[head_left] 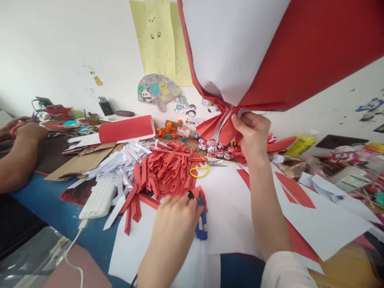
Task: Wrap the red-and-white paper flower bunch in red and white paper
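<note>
My right hand is raised, its thumb and fingers pinching the gathered, creased lower end of a large sheet of red-and-white paper. The sheet flares upward and out of view, white inside and red outside. Low over the desk, my left hand is slightly blurred, with its fingers curled and mostly hidden. Its thumb lies against a blue hand tool whose exact kind I cannot make out. Just beyond are a heap of folded red paper strips and scissors with a yellow handle loop.
White folded strips and a white power bank with a cable lie to the left. A red paper roll sits behind them. White sheets cover the desk front. Another person's arm is at far left. Clutter lines the right side.
</note>
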Action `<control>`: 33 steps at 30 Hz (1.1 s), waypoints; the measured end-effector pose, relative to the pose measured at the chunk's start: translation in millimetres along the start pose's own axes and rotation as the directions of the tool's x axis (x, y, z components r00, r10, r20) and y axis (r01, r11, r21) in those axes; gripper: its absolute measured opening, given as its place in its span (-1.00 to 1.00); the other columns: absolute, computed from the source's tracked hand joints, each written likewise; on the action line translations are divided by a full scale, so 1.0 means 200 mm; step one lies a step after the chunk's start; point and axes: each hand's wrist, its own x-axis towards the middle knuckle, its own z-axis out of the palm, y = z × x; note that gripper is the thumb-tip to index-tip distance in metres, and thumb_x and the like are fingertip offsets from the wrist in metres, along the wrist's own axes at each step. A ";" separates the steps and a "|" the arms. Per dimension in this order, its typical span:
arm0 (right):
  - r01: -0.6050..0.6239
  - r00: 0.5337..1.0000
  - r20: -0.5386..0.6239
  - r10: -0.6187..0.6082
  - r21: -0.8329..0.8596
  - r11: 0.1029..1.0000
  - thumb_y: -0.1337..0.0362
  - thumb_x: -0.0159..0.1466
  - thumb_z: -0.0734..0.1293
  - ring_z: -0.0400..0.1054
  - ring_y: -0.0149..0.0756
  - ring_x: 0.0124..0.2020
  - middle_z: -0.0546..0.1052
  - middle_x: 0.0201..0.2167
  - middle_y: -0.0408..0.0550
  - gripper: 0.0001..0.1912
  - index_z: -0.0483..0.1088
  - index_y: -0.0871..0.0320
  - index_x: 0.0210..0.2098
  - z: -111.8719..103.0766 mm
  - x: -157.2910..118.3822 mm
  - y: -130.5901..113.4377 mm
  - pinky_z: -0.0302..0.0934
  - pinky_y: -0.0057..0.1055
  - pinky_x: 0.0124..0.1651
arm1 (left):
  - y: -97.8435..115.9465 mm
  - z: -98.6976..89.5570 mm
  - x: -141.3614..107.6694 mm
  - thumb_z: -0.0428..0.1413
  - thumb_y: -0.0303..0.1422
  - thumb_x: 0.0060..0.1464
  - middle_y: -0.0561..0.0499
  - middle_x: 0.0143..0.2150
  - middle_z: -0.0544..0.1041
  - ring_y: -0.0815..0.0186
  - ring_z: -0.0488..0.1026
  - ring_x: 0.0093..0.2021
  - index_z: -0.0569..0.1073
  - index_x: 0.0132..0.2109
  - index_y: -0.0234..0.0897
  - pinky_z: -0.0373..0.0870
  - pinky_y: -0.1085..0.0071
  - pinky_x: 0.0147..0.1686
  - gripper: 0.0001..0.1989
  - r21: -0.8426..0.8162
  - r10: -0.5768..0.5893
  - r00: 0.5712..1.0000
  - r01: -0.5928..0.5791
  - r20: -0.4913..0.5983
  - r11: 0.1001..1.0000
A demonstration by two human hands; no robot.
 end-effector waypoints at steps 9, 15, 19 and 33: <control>-0.060 0.997 0.049 0.062 -0.030 0.998 -0.15 0.07 0.50 -0.22 -0.48 -0.55 -0.10 -0.60 -0.22 -0.26 -0.10 0.12 -0.62 -0.01 -0.11 -0.03 -0.33 -0.35 -0.45 | 0.02 0.37 -0.34 0.18 -0.31 0.19 -0.07 -0.16 0.52 0.14 0.46 -0.17 0.40 0.15 -0.25 0.36 0.23 -0.17 -0.60 0.058 -0.086 0.991 0.081 0.103 0.995; -0.209 0.975 0.054 0.214 -0.089 0.974 -0.06 0.12 0.49 -0.20 -0.50 -0.54 -0.08 -0.60 -0.25 -0.31 -0.09 0.13 -0.60 -0.03 -0.37 0.06 -0.31 -0.37 -0.46 | -0.01 0.36 -0.36 -0.03 -0.49 0.28 -0.14 -0.07 0.49 0.15 0.45 -0.15 0.34 0.18 -0.30 0.42 0.25 -0.17 -0.65 -0.265 -0.097 0.995 0.100 0.026 0.959; -0.325 0.945 0.015 0.326 -0.041 0.945 -0.02 0.13 0.49 -0.15 -0.50 -0.54 -0.05 -0.60 -0.27 -0.34 -0.07 0.13 -0.60 -0.04 -0.54 0.17 -0.24 -0.41 -0.46 | -0.03 0.31 -0.38 -0.08 -0.48 0.28 -0.14 0.00 0.45 0.21 0.47 -0.10 0.33 0.19 -0.24 0.46 0.31 -0.14 -0.64 -0.568 -0.086 0.988 0.144 0.127 0.810; -0.538 0.822 -0.088 0.562 0.203 0.818 0.07 0.10 0.53 -0.15 -0.52 -0.57 -0.06 -0.61 -0.29 -0.35 -0.06 0.13 -0.60 0.02 -0.75 0.19 -0.20 -0.45 -0.52 | 0.01 0.40 -0.38 -0.04 -0.46 0.28 -0.14 -0.09 0.45 0.16 0.45 -0.19 0.31 0.19 -0.29 0.48 0.23 -0.24 -0.64 -0.428 0.028 0.998 0.002 0.062 0.904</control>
